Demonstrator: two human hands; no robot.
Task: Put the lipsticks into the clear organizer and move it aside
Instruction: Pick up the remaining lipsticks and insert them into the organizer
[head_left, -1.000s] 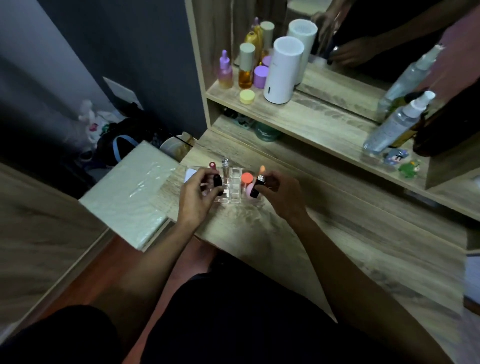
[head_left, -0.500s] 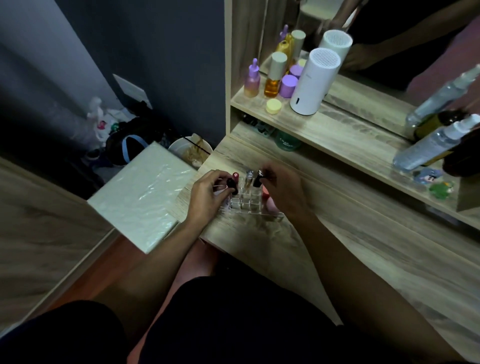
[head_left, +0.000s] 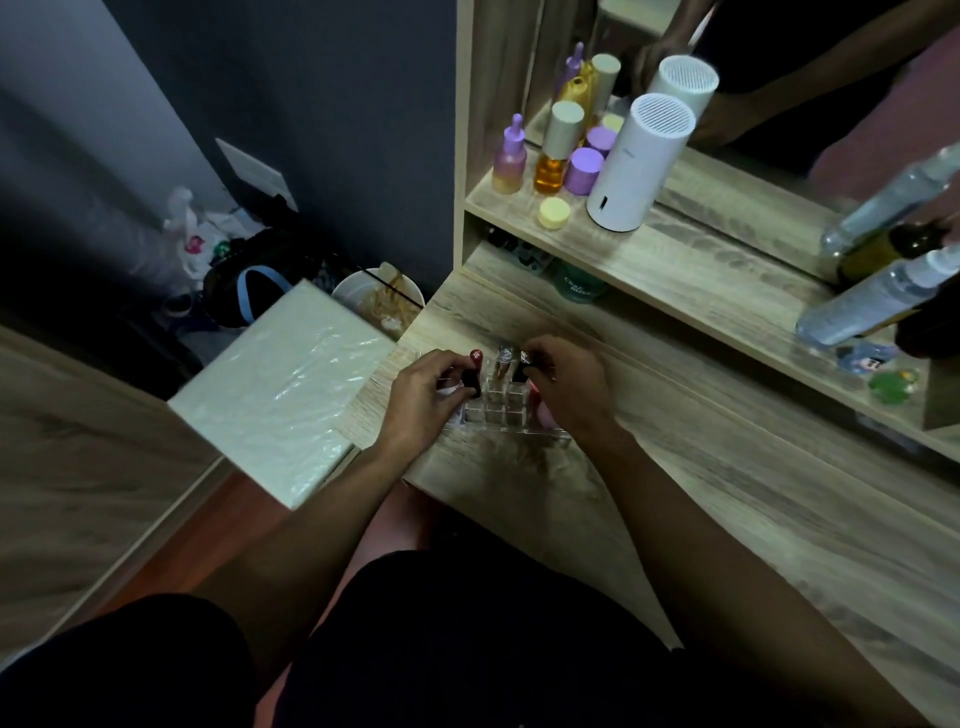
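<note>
The clear organizer (head_left: 501, 413) sits on the wooden desk between my hands. My left hand (head_left: 423, 400) pinches a dark lipstick with a red top (head_left: 474, 370) at the organizer's left back corner. A silver lipstick (head_left: 503, 361) stands upright in a back slot. My right hand (head_left: 574, 392) holds a black lipstick (head_left: 521, 366) at the right back slots. A pink object (head_left: 545, 415) lies under my right palm, partly hidden.
A shelf (head_left: 701, 270) above the desk carries bottles, a yellow jar (head_left: 554, 213) and a white cylinder (head_left: 639, 161), with a mirror behind. Spray bottles (head_left: 878, 301) lie at the right. A cream board (head_left: 280, 389) and a bin (head_left: 379, 301) are left of the desk.
My right hand has carried its lipstick from beside the organizer to over the back slots. The left hand stays on the red-topped lipstick. The camera view shifted left.
</note>
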